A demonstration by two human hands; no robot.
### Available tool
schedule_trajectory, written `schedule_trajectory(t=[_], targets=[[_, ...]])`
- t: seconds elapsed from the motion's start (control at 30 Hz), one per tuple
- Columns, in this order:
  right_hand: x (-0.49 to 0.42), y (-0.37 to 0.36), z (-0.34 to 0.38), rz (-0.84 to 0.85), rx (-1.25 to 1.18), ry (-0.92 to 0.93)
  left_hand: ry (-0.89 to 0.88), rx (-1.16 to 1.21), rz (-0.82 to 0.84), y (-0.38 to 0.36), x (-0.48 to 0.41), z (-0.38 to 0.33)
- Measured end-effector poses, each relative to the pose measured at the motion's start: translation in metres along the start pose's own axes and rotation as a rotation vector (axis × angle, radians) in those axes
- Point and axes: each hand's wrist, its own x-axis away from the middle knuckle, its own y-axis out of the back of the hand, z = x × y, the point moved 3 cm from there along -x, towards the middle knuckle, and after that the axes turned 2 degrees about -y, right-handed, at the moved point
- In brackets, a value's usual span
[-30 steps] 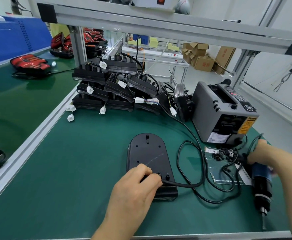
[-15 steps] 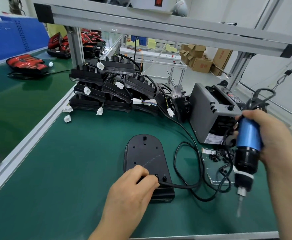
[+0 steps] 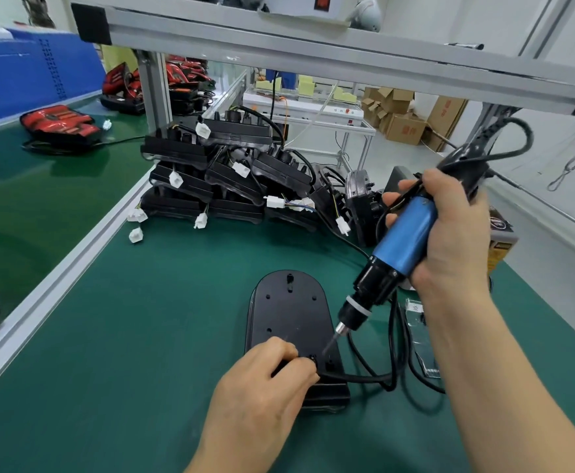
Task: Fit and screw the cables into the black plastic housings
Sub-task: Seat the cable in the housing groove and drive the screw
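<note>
We look down on a green-matted workbench in a bright workshop. An aluminium rail crosses the top of the frame, and cardboard boxes are stacked on the floor at upper right.

At lower centre the black housing lies flat on the mat. Its long axis runs up the frame, rounded end toward the top, squared end nearest us. Our left hand rests on that near end, fingers curled and pinching the black cable where it meets the housing. The cable loops away to the right.

At centre right, our right hand is wrapped round the blue barrel of an electric screwdriver. The tool is tilted, its blurred bit pointing down-left at the housing's near end. We cannot tell whether the bit touches.

A heap of black housings with white connectors fills the upper centre. Our right hand and forearm hide most of a grey machine and part of a clear bag. Red-and-black units lie at upper left.
</note>
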Motion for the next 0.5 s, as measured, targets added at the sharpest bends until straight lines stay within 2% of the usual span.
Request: schedule_trajectory(t=[0.1, 0.5], targets=[[0.006, -0.011, 0.002, 0.019, 0.001, 0.072, 0.000, -0.004, -0.008, -0.001, 0.000, 0.000], [0.014, -0.023, 0.006, 0.126, 0.105, 0.133, 0.013, -0.005, -0.008, -0.002, 0.001, 0.000]])
